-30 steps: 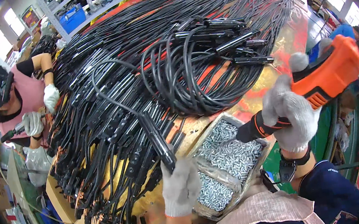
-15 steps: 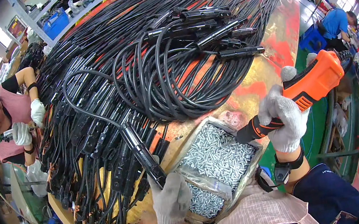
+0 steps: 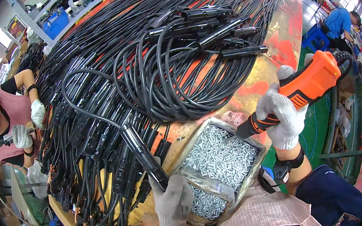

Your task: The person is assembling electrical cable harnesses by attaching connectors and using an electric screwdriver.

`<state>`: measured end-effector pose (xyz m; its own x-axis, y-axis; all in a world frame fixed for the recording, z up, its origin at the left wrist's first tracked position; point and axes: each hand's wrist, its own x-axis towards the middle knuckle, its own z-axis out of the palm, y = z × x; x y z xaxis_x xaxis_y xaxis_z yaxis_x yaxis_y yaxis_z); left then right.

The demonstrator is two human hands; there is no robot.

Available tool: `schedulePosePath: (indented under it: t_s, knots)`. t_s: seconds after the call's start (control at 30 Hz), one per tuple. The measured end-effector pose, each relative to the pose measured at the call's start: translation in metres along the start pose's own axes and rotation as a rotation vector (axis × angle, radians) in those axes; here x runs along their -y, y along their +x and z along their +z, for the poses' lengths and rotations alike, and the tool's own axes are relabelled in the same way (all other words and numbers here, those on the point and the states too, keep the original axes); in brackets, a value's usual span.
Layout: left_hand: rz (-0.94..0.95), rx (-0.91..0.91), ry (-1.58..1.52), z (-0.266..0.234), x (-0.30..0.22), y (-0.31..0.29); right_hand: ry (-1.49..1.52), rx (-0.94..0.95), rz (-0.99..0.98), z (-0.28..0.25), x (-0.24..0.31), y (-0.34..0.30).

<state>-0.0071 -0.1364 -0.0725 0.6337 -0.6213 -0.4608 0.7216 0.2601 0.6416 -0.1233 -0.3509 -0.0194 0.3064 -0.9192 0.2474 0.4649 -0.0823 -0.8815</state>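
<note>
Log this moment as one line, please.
left hand: gripping black connector | right hand: holding orange power tool, nose near screw box | table: black cables

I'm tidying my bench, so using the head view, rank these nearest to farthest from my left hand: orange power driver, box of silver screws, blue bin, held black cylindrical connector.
1. Black cylindrical connector: gripped in the left hand.
2. Box of silver screws: just right of it.
3. Orange power driver: farther right, in the right hand.
4. Blue bin: far upper left, on the shelf.
</note>
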Motion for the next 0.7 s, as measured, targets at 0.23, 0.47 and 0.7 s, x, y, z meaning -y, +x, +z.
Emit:
schedulePosePath:
  t_s: [0.23,0.47,0.7]
  knots:
    - [-0.03,-0.113,0.111,0.01,-0.003,-0.003,0.072,-0.03,-0.077,-0.001,0.013,0.017]
    - [-0.016,-0.094,0.104,0.007,-0.004,-0.006,0.471,0.02,0.03,0.018,0.02,0.035]
    - [-0.054,-0.026,0.009,0.002,-0.007,-0.007,0.744,0.089,0.239,0.082,0.007,0.007]
